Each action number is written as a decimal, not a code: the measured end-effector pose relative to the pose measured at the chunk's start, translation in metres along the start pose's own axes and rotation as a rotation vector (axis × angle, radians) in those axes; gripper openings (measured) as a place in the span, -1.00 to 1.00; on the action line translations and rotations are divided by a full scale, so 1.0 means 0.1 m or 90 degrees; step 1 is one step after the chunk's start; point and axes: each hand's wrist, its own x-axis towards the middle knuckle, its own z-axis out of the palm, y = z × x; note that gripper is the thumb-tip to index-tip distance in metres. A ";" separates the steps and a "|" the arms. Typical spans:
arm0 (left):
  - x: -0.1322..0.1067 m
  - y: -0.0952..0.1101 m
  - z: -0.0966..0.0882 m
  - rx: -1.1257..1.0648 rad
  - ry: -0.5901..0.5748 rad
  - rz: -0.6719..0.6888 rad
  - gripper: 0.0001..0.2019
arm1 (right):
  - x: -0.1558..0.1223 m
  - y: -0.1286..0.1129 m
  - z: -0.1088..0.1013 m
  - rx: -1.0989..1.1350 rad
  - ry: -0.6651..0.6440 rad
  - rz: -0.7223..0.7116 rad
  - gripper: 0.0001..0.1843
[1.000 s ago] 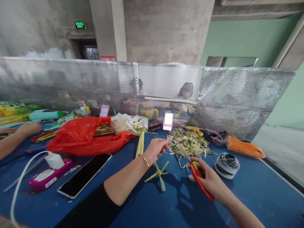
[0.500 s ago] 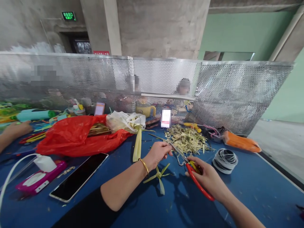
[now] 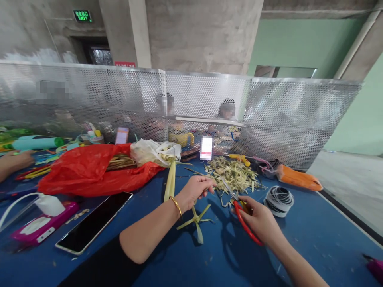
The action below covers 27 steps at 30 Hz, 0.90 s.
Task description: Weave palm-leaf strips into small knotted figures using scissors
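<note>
My left hand [image 3: 196,192], with a gold bangle on its wrist, is closed in a pinch beside the clippings; a thin leaf strip [image 3: 193,170] runs out from its far side. What sits between the fingertips is partly hidden. Red-handled scissors [image 3: 243,223] are gripped in my right hand [image 3: 259,217], their blades pointing up and left, a small gap from my left fingertips. Just below my left hand is a star-shaped piece of folded pale-green leaf [image 3: 196,219]; whether it hangs from the hand or rests on the table, I cannot tell.
Leaf clippings [image 3: 235,175] are heaped ahead. To the right stand a coil of white cord [image 3: 279,202] and an orange packet [image 3: 299,178]. Leftward lie a red bag [image 3: 80,171], a black phone [image 3: 94,223] and a magenta power strip [image 3: 44,227]. Another person's hand [image 3: 18,161] is far left.
The scissors' blades have drawn away from my left fingertips, slightly to the right. My left hand keeps its pinch. The whole view has shifted a little.
</note>
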 end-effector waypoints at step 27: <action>-0.14 0.17 -0.04 0.208 -0.118 0.098 -0.83 | 0.17 -0.30 -0.08 0.345 0.050 -0.103 -0.80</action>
